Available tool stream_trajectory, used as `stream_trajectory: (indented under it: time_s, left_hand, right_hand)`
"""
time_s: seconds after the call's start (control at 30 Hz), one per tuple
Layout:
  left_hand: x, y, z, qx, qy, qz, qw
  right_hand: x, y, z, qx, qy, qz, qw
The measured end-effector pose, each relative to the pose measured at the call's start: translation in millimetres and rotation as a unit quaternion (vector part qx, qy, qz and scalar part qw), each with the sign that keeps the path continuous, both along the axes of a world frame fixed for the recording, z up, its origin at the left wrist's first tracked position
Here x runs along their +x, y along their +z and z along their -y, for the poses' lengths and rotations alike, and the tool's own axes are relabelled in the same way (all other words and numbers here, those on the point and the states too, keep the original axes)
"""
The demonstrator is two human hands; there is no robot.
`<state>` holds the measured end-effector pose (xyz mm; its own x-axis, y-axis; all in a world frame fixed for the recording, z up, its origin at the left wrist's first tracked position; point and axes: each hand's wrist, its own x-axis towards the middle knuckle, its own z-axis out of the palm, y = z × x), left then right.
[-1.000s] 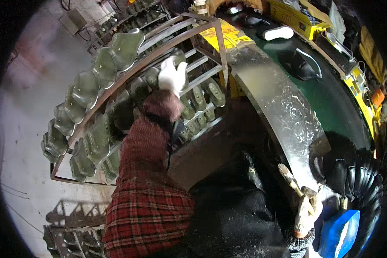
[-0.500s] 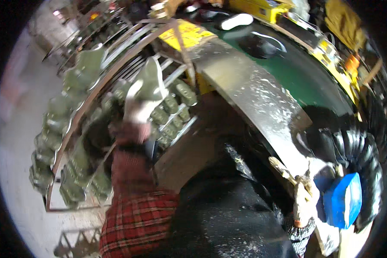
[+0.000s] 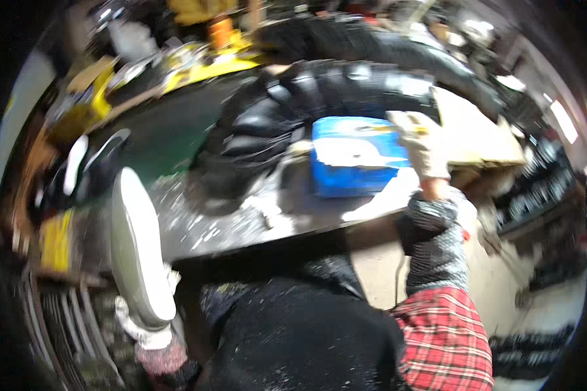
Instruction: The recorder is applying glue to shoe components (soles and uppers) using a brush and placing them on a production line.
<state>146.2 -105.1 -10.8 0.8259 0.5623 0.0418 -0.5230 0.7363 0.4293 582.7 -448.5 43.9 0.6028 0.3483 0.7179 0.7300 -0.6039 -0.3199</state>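
Observation:
My left hand [image 3: 140, 332], in a white glove, is closed around the lower end of an olive-green shoe [image 3: 156, 319] and holds it upright at the left. The shoe's white sole [image 3: 140, 241] faces right. My right hand [image 3: 424, 146], also gloved, is at the right end of a blue box [image 3: 355, 186] on the bench. Motion blur smears its fingers, so I cannot make out whether they grip anything. White material shows on the box's near side.
A row of shiny black boots or boot parts [image 3: 332, 91] curves behind the box. Cardboard [image 3: 476, 133] stands right of my right hand. Black shoes with white soles [image 3: 98, 156] are on the bench's far left. The metal bench edge [image 3: 222, 234] runs in front of me, with a rack [image 3: 65, 326] lower left.
My view has swung right, from the rack of olive-green footwear to the bench. My left hand has brought the shoe away from the rack; my right arm has reached forward to the blue box.

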Motion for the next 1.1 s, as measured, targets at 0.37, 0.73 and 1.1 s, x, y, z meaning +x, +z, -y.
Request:
stream_trajectory:
  time_s: [0.37, 0.73, 1.1]
  left_hand:
    - [-19, -27, 59, -0.243, -0.041, -0.308, 0.919]
    - [-25, -57, 12, -0.478, -0.271, 0.003, 0.836]
    - [-18, -96, 5, -0.336, -0.067, 0.018, 0.939]
  right_hand:
    - [-67, 20, 31, -0.006, 0.009, -0.111, 0.994]
    - [-181, -9, -182, 0.04, 0.517, -0.272, 0.81]
    - [-187, -37, -242, -0.059, 0.676, -0.222, 0.7]
